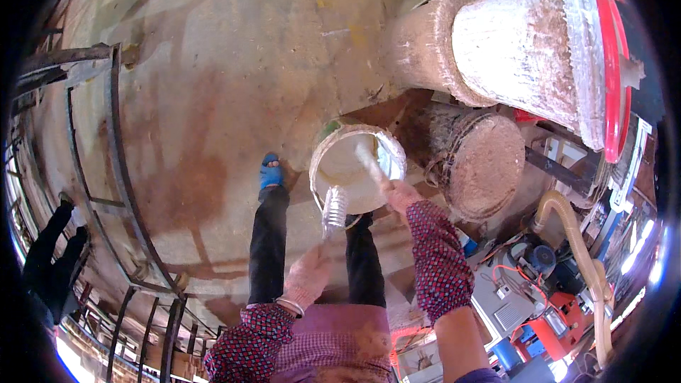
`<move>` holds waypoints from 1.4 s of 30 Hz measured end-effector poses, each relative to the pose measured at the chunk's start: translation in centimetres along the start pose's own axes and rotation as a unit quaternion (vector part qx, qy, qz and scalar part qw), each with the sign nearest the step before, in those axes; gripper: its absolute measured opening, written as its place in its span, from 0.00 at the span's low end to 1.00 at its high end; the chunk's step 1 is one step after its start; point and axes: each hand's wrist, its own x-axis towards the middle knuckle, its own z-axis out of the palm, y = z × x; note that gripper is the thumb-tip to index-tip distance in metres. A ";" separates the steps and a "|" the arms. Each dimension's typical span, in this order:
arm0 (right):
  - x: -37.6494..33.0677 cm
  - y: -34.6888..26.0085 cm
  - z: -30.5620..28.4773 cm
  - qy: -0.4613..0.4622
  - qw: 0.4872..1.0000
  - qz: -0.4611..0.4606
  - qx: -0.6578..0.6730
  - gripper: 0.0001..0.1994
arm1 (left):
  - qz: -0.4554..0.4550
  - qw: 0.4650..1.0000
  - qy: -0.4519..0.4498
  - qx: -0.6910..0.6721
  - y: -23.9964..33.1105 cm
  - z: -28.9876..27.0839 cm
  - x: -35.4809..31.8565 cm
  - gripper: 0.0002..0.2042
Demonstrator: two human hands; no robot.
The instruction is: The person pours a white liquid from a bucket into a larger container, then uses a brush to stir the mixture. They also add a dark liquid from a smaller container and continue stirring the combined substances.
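Below me stands an open bucket (pixel 317 164) with a crusted whitish rim and pale contents. My right hand (pixel 401 196), in a pale glove, is closed round a light stick-like tool (pixel 369 162). Its blurred far end reaches over the bucket's mouth; whether that end is a brush I cannot tell. My left hand (pixel 308 276), also gloved, is closed on the handle of a white, spiral-ribbed tool (pixel 335 207). This tool points away from me, its ribbed head by the bucket's near rim.
A large, white-crusted container with a red rim (pixel 528 50) stands at far right. A crusted round drum (pixel 486 167) is right of the bucket. Machinery with a hose (pixel 567 213) lies nearer. A metal frame (pixel 124 163) and another person's legs (pixel 53 255) are at left.
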 end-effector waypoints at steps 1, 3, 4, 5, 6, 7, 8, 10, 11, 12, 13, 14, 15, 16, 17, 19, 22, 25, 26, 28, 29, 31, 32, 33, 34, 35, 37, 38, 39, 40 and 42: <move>-0.4 0.8 -0.7 0.054 0.991 -0.062 -0.103 0.20 | -0.024 0.999 -0.026 -0.007 0.5 -0.3 0.0 0.17; -0.3 0.9 0.1 0.096 0.970 -0.100 -0.198 0.20 | -0.072 0.994 -0.073 -0.022 1.8 -0.9 -0.1 0.20; -0.1 0.8 1.6 0.088 0.975 -0.071 -0.190 0.20 | -0.064 0.995 -0.073 -0.013 2.2 -0.8 -0.3 0.20; 0.4 0.3 3.5 0.080 0.979 -0.047 -0.183 0.20 | -0.056 0.996 -0.069 -0.005 2.5 -0.8 -0.4 0.20; 1.1 -0.3 5.2 0.074 0.981 -0.025 -0.176 0.20 | -0.046 0.997 -0.062 0.003 2.9 -0.9 -0.4 0.20; 1.0 -1.4 6.2 0.063 0.983 -0.005 -0.172 0.20 | -0.041 0.997 -0.062 -0.002 2.6 -0.7 -0.5 0.21; 0.7 -2.0 6.4 0.052 0.984 0.017 -0.168 0.20 | -0.036 0.997 -0.063 -0.007 2.1 -0.6 -0.6 0.21; -1.6 -4.8 2.6 -0.060 0.997 0.039 0.005 0.21 | -0.050 0.997 -0.058 -0.021 1.8 -0.9 -0.9 0.21; -2.8 -6.1 0.4 -0.113 0.988 0.053 0.093 0.22 | -0.063 0.996 -0.058 -0.027 2.3 -1.4 -1.2 0.21; -2.5 -5.3 -0.6 -0.065 0.995 0.040 0.059 0.22 | -0.070 0.995 -0.064 -0.031 2.8 -1.6 -1.3 0.21; -1.9 -4.0 -1.6 -0.019 0.999 0.025 0.023 0.22 | -0.066 0.995 -0.059 -0.043 2.3 -1.2 -1.1 0.21; -1.2 -2.7 -2.0 0.027 1.000 0.009 -0.012 0.22 | -0.063 0.995 -0.055 -0.054 1.1 -0.5 -0.8 0.21; -0.7 -0.5 -1.1 0.087 0.994 0.048 -0.040 0.21 | -0.055 0.995 -0.058 -0.064 0.6 -0.3 -0.4 0.21; 0.4 1.7 0.6 0.077 0.991 0.038 -0.098 0.20 | -0.036 0.996 -0.057 -0.060 0.9 0.0 -0.3 0.19; 1.8 3.7 2.7 0.063 0.985 0.025 -0.157 0.19 | -0.018 0.997 -0.053 -0.056 1.3 0.4 -0.3 0.18; 2.6 1.9 6.4 0.023 0.972 0.022 -0.234 0.18 | -0.013 0.999 -0.028 -0.024 1.7 0.4 -0.5 0.16; 0.5 -3.6 5.9 -0.043 0.992 0.067 -0.097 0.19 | -0.019 1.000 -0.001 0.008 2.0 -0.5 -0.8 0.17; -0.2 -0.2 2.7 -0.007 0.987 -0.074 -0.140 0.23 | -0.001 1.000 -0.006 -0.027 1.0 -1.1 -0.8 0.17; 0.0 0.8 1.9 0.020 0.985 -0.078 -0.151 0.24 | 0.000 1.000 0.001 -0.023 0.7 -1.2 -0.5 0.18; 0.8 2.5 1.0 0.079 0.985 -0.021 -0.154 0.25 | -0.017 1.000 -0.014 -0.018 0.9 -1.6 -0.2 0.19; 1.3 3.3 1.1 0.112 0.982 0.043 -0.144 0.25 | -0.033 0.999 -0.039 -0.018 1.6 -2.1 -0.1 0.20; 3.1 6.4 4.1 0.028 0.975 0.013 -0.220 0.23 | -0.032 0.996 -0.083 -0.001 2.3 -1.8 -0.1 0.22; 3.5 4.6 5.8 -0.012 0.969 0.009 -0.248 0.22 | -0.024 0.996 -0.081 0.011 1.9 -1.5 0.1 0.22; 3.5 2.3 7.0 -0.029 0.971 0.027 -0.237 0.21 | -0.015 0.997 -0.078 0.023 1.7 -1.4 0.3 0.22; 2.9 -0.4 7.5 -0.041 0.977 0.045 -0.204 0.21 | -0.022 0.997 -0.071 0.032 1.7 -1.6 0.4 0.22; 1.7 -2.9 7.1 -0.056 0.985 0.063 -0.153 0.20 | -0.030 0.997 -0.066 0.041 1.5 -1.7 0.2 0.22; -1.7 -6.2 3.0 -0.086 0.993 0.086 0.007 0.19 | -0.044 0.996 -0.068 0.038 1.6 -2.5 -0.4 0.21; -2.4 -5.7 0.9 -0.135 0.976 0.115 0.123 0.18 | -0.041 0.996 -0.076 0.030 2.8 -3.3 -0.7 0.20; -1.9 -3.3 0.4 -0.078 0.990 0.081 0.084 0.20 | -0.036 0.996 -0.084 0.021 3.6 -3.6 -0.8 0.20; -1.3 -1.3 -0.1 -0.021 0.998 0.049 0.037 0.22 | -0.025 0.996 -0.078 0.022 3.1 -3.4 -0.6 0.20; -0.4 -0.2 -0.4 0.070 0.984 0.095 -0.132 0.21 | -0.003 0.997 -0.068 0.026 1.1 -2.9 -0.1 0.20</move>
